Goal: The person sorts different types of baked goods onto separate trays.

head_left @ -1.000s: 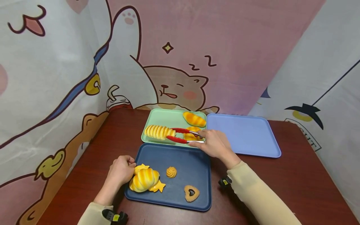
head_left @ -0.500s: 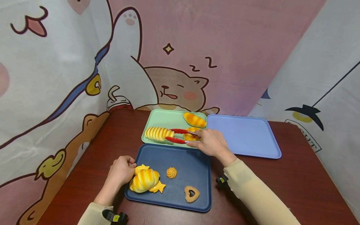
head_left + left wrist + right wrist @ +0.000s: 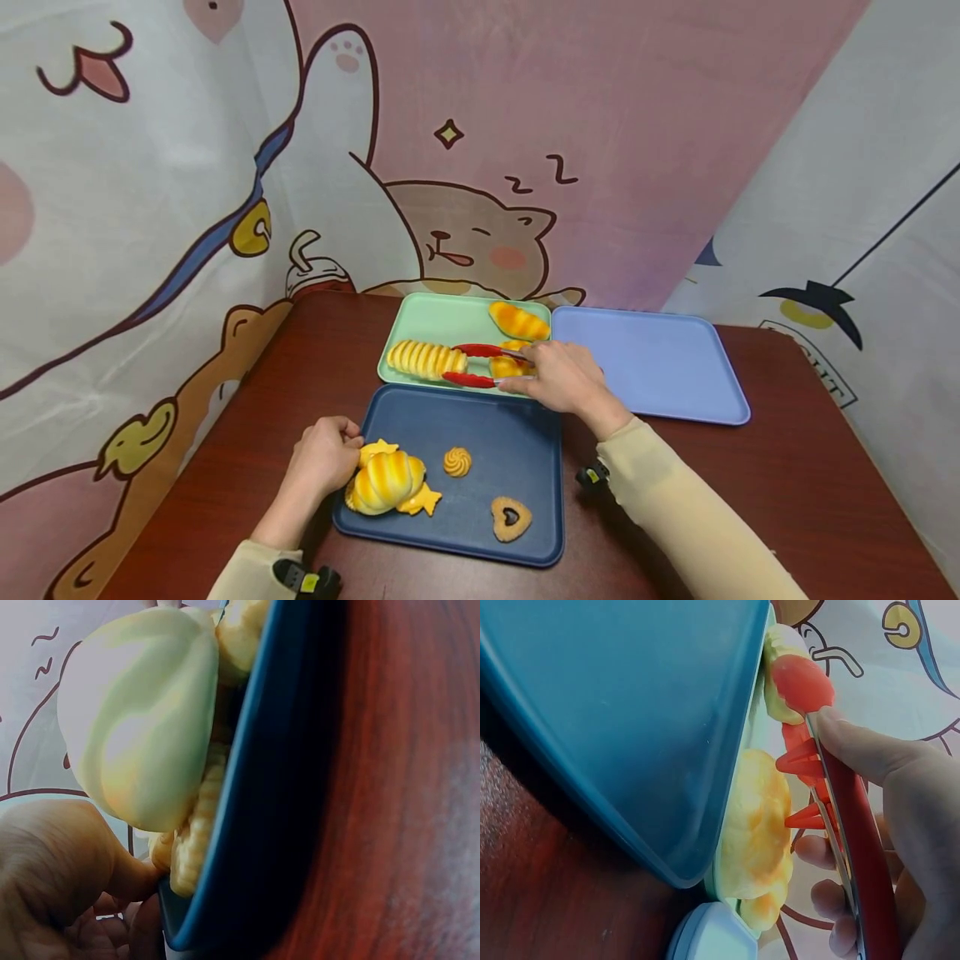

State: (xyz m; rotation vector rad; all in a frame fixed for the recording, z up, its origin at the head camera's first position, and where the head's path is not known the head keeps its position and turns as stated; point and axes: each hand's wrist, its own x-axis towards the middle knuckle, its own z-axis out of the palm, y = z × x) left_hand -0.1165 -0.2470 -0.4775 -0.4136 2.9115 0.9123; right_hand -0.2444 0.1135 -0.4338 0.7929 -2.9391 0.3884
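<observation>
My right hand (image 3: 567, 379) holds red tongs (image 3: 472, 381) over the green tray (image 3: 442, 312). Their spread tips lie at the right end of a long ridged bread (image 3: 423, 358); whether they touch it I cannot tell. A golden bread (image 3: 508, 367) lies partly hidden beneath the tongs, and an oval bread (image 3: 519, 321) sits behind it. At the left edge of the dark blue tray (image 3: 510, 425), my left hand (image 3: 324, 457) pinches the rim, as the left wrist view shows. Beside that hand, a striped roll (image 3: 387, 482) rests on yellow star-ended pieces (image 3: 422, 498).
A swirl cookie (image 3: 457, 461) and a heart-shaped cookie (image 3: 512, 518) lie on the dark blue tray. A periwinkle tray (image 3: 652, 358) stands at the back right. All trays sit on a reddish-brown table (image 3: 795, 467), with a cartoon-printed cloth (image 3: 600, 125) behind.
The near arm of the tongs has shifted slightly toward me, so the tips stand a little wider around the bread's end. My left hand stays on the tray rim.
</observation>
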